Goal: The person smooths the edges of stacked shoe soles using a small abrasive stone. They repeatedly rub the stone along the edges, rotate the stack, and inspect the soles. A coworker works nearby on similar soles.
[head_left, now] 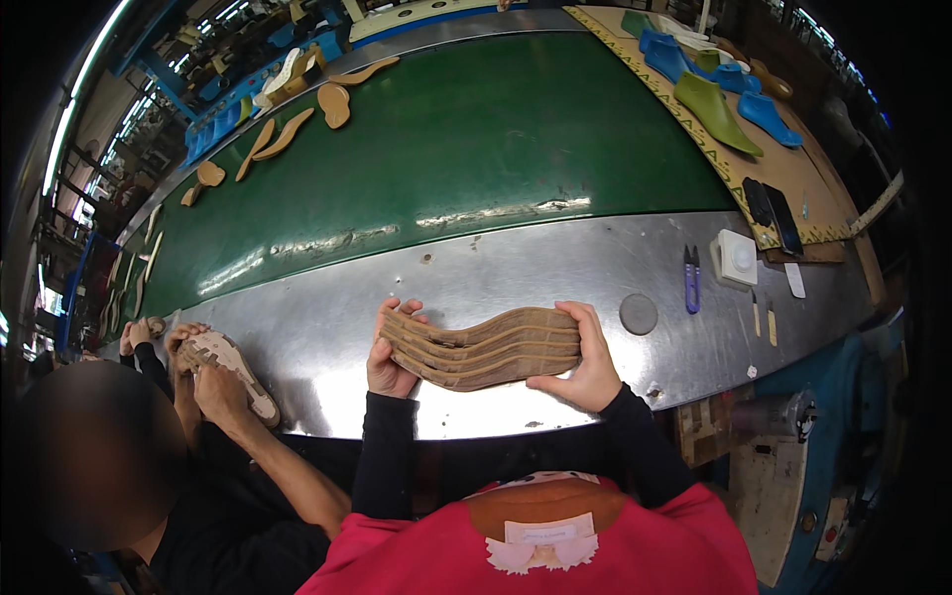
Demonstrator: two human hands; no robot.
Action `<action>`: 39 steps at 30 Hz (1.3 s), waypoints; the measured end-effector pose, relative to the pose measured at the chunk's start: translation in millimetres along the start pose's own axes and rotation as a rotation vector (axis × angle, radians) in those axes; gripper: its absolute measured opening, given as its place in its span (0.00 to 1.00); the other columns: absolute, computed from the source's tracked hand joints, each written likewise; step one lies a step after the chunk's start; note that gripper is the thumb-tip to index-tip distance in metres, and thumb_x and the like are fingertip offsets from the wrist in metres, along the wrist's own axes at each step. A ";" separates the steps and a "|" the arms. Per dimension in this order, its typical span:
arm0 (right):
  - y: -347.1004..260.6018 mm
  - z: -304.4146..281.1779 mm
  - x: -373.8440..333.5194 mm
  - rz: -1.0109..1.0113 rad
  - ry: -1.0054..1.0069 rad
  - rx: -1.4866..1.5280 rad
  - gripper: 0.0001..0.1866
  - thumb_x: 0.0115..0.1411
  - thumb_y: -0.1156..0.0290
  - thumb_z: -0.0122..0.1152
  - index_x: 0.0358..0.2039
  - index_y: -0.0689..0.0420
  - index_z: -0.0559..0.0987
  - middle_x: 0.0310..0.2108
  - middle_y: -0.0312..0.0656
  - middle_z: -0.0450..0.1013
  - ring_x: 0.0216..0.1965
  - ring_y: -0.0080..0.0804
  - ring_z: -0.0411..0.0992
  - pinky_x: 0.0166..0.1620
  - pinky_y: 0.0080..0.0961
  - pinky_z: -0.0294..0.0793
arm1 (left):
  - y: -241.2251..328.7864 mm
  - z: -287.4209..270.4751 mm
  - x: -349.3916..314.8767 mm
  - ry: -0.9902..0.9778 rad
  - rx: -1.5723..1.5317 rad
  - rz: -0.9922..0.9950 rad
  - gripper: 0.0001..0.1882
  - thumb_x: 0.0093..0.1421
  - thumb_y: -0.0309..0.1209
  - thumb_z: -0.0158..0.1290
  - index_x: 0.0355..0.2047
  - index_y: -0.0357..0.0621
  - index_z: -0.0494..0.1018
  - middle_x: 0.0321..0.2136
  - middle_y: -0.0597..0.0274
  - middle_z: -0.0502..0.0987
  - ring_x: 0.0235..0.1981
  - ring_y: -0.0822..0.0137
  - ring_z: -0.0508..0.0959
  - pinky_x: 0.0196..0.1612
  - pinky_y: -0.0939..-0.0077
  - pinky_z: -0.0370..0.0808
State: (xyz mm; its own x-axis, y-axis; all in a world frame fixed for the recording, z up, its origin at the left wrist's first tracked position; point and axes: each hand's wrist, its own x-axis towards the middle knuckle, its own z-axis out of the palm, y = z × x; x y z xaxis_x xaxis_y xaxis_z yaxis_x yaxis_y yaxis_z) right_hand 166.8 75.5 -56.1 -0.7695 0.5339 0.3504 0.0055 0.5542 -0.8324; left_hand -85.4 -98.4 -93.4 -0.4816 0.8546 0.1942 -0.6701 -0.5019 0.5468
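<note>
Between my two hands is a stack of several brown shoe soles (483,347), lying one on another with their wavy long edges toward me. My left hand (391,355) grips the stack's left end, its thumb on the near side. At the other end my right hand (591,365) is closed round the soles, fingers over the top and thumb below. The stack is held over the front of the metal table edge (476,421). The soles' flat faces are mostly hidden.
A green conveyor belt (476,129) carries tan soles (335,104). To my right lie a round grey disc (639,314), purple thread snips (692,280) and a white box (735,260). Shoe lasts (716,114) stand on cardboard. At left, a co-worker's hands (220,392) handle a pale sole.
</note>
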 end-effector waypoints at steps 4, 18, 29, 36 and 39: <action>-2.4 -1.0 0.2 -0.005 0.003 -0.003 0.53 0.37 0.62 0.82 0.60 0.58 0.60 0.55 0.51 0.59 0.57 0.47 0.63 0.57 0.39 0.66 | 0.3 4.1 0.8 0.007 0.017 0.000 0.35 0.52 0.36 0.64 0.58 0.48 0.60 0.52 0.51 0.65 0.53 0.56 0.73 0.57 0.57 0.76; 4.4 -6.8 -2.3 0.079 0.005 0.195 0.57 0.35 0.69 0.83 0.64 0.58 0.57 0.45 0.47 0.70 0.47 0.39 0.72 0.53 0.33 0.71 | 0.4 5.6 2.0 0.030 0.031 -0.002 0.36 0.50 0.37 0.65 0.57 0.48 0.61 0.52 0.51 0.66 0.52 0.56 0.74 0.56 0.57 0.76; -42.6 -21.6 1.6 -0.124 0.059 0.065 0.54 0.34 0.70 0.82 0.62 0.61 0.61 0.41 0.43 0.69 0.42 0.34 0.71 0.46 0.28 0.71 | 5.4 11.1 7.2 0.085 0.065 0.066 0.29 0.53 0.35 0.58 0.55 0.44 0.64 0.48 0.50 0.69 0.50 0.54 0.74 0.57 0.57 0.74; -31.5 22.7 -4.2 -0.040 0.215 0.009 0.41 0.36 0.71 0.80 0.51 0.63 0.68 0.41 0.46 0.68 0.41 0.40 0.71 0.44 0.31 0.72 | 38.9 10.3 67.5 0.075 0.496 -0.028 0.26 0.60 0.34 0.53 0.56 0.36 0.65 0.52 0.48 0.71 0.50 0.58 0.75 0.57 0.62 0.73; -23.7 36.8 -4.4 0.000 0.288 0.004 0.40 0.38 0.72 0.79 0.51 0.63 0.67 0.43 0.47 0.66 0.43 0.41 0.70 0.45 0.32 0.72 | 46.6 34.5 91.7 0.097 0.903 -0.035 0.32 0.56 0.41 0.60 0.58 0.39 0.66 0.56 0.51 0.71 0.55 0.56 0.72 0.60 0.60 0.69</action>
State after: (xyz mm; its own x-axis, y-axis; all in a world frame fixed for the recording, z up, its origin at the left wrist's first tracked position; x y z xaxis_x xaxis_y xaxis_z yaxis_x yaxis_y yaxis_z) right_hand 146.6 36.5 -53.8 -0.5561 0.6941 0.4572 0.0025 0.5515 -0.8342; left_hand -141.3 -38.9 -22.1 -0.5420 0.8320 0.1184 -0.0072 -0.1454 0.9893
